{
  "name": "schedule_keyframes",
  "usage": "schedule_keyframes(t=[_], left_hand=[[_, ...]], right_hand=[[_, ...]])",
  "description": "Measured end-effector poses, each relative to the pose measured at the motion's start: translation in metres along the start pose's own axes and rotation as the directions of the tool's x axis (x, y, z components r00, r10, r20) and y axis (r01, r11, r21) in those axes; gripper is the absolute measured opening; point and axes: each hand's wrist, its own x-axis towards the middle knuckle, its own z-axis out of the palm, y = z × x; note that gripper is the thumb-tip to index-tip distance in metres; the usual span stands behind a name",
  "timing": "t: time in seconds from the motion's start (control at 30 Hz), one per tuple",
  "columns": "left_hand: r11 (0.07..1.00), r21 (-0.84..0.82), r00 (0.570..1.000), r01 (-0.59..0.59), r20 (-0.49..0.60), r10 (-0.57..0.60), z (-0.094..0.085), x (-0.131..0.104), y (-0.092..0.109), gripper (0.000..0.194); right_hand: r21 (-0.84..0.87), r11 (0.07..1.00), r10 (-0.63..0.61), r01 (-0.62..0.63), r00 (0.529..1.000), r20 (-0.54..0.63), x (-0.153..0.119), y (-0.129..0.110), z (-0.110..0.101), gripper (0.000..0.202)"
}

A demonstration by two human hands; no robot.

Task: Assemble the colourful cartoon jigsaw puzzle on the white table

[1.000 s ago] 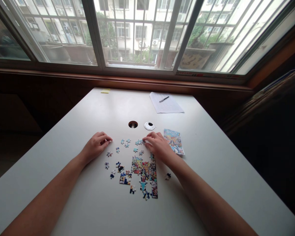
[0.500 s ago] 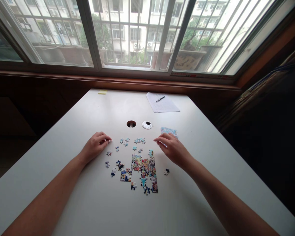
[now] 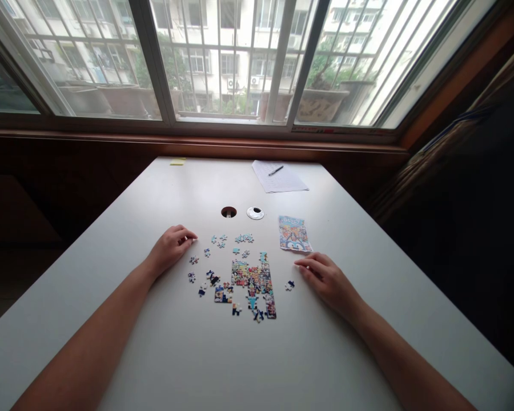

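A partly joined jigsaw puzzle (image 3: 252, 277) lies on the white table (image 3: 188, 354), with several loose pieces around its left, top and bottom. My left hand (image 3: 175, 245) rests on the table left of the loose light-blue pieces (image 3: 221, 240); its fingers are loosely curled and apart, holding nothing. To the right of the puzzle, my right hand (image 3: 321, 274) is open and holds nothing, its fingertips near a single loose piece (image 3: 290, 285). Just beyond it lies a small colourful picture sheet (image 3: 293, 234) with a penguin on it.
Toward the window stand out a round hole (image 3: 228, 212) in the tabletop and a round metal cover (image 3: 255, 213). A written paper (image 3: 280, 178) with a pen (image 3: 276, 170) lies at the far edge, yellow notes (image 3: 177, 162) at the far left. A dark curtain hangs at the right.
My right hand has moved right and toward me, off the picture sheet, which now shows fully. My left hand has barely moved. The view has shifted slightly.
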Motion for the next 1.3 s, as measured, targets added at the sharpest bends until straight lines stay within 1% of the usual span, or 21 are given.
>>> schedule_keyframes(t=[0.17, 0.47, 0.8, 1.0, 1.13, 1.3], left_hand=[[1.0, -0.007, 1.0, -0.009, 0.003, 0.009, 0.001, 0.002, -0.003, 0.019], [1.0, -0.004, 1.0, -0.024, -0.005, 0.024, 0.002, 0.004, -0.007, 0.021], [1.0, 0.003, 1.0, -0.018, -0.011, 0.018, 0.002, 0.005, -0.005, 0.02], [1.0, 0.012, 1.0, -0.019, -0.009, 0.02, 0.001, 0.004, -0.004, 0.02], [1.0, 0.011, 1.0, -0.027, -0.004, 0.027, 0.001, 0.003, -0.006, 0.02], [0.998, 0.013, 0.998, -0.055, -0.013, 0.055, 0.0, 0.0, -0.004, 0.02]], right_hand=[[0.007, 0.999, 0.036, -0.036, 0.999, -0.01, 0.009, 0.005, -0.001, 0.027], [-0.015, 0.996, 0.082, -0.084, 0.991, -0.105, 0.016, 0.012, -0.001, 0.027], [-0.052, 0.995, 0.076, -0.082, 0.991, -0.109, 0.028, 0.02, 0.005, 0.024], [-0.111, 0.99, 0.073, -0.087, 0.99, -0.123, 0.035, 0.024, 0.007, 0.025], [-0.155, 0.984, 0.064, -0.084, 0.989, -0.13, 0.034, 0.022, 0.006, 0.028], [-0.153, 0.987, 0.027, -0.057, 0.981, -0.191, 0.029, 0.016, 0.005, 0.034]])
